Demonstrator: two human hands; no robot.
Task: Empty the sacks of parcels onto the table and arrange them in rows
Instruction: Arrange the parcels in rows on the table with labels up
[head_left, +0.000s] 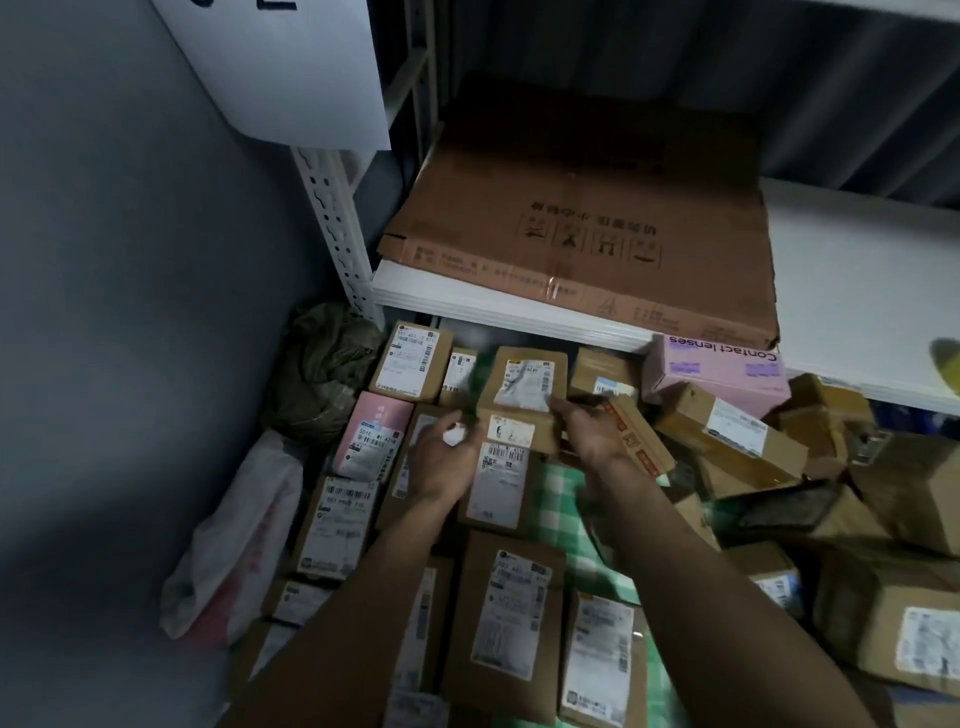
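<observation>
Far left of our left grip (447, 462), a white plastic sack (244, 535) slumps against the grey wall (130, 312), with an olive-green woven sack (324, 374) beyond it. Between those sacks and that grip, brown cardboard parcels with white labels (337, 525) lie in neat rows, a pink parcel (371, 434) among them. Our left grip is clenched round a small white-tipped green object (456, 434), too blurred to name. Just right of it, our right grip (592, 428) pinches the lower right corner of a brown cardboard parcel with a crumpled white label (522, 387) at the far end of the rows. Nearer us than the right grip shows the tabletop (563, 512), covered in green-and-white checked cloth. Right of that grip, brown parcels (737, 441) lie in a loose heap, a pale pink carton (717, 371) marked "Contact lenses" at its far edge. Beyond both grips, a flattened brown cardboard sheet (582, 208) rests on a white shelf (857, 270).
</observation>
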